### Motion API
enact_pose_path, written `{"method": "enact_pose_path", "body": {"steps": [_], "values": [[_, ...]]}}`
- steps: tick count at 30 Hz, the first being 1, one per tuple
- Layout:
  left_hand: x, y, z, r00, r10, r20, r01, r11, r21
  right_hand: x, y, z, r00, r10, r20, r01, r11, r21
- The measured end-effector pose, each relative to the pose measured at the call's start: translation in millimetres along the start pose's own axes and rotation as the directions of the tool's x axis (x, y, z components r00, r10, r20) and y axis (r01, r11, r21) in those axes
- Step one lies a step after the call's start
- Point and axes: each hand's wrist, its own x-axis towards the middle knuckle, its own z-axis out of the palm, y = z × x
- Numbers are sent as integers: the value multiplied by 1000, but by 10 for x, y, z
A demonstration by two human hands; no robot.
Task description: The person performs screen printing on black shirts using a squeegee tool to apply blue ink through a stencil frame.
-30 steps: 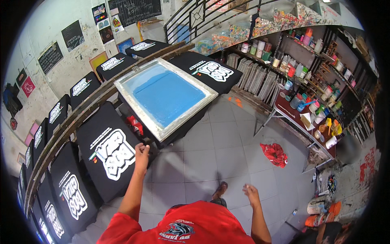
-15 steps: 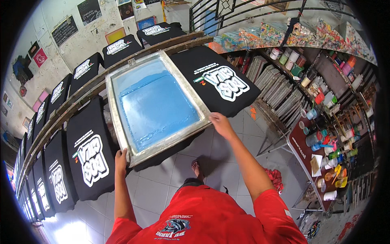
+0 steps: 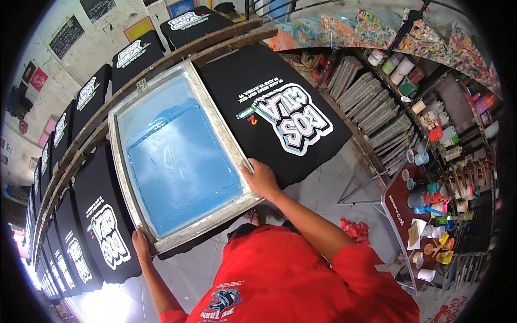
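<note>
A screen printing frame (image 3: 180,177) with blue-coated mesh and a pale, worn rim lies tilted across the middle, over a black shirt board that it mostly hides. My left hand (image 3: 141,245) grips its near left corner. Closed on the right rim, close to the near corner, is my right hand (image 3: 262,179). Faint pale shapes show in the mesh. Just right of the frame, a black T-shirt (image 3: 293,118) lies flat, with a large white printed design. Another printed black T-shirt (image 3: 107,231) hangs flat on the left.
Wooden rails (image 3: 97,129) run behind the frame, with more printed shirts in rows along them. Stacked screens (image 3: 371,110) lean under a paint-spattered ledge at the right. A brown table (image 3: 398,215) holds paint pots. A red cloth (image 3: 354,230) lies on the tiled floor.
The frame and both hands have moved left in the picture, and the view has shifted too. My right hand sits a little further in along the rim. Both hands keep their hold.
</note>
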Motion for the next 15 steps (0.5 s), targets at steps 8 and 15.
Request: {"method": "enact_pose_path", "body": {"steps": [8,15], "values": [[155,35,-121,977,-191,-96,163,956,-245,113,-136,-88,975,124,185,-154,976,156],[-202,-108,-386,964,-179,-194,120,951,-284,5,-400,-383,975,15,221,-85,948,308]]}}
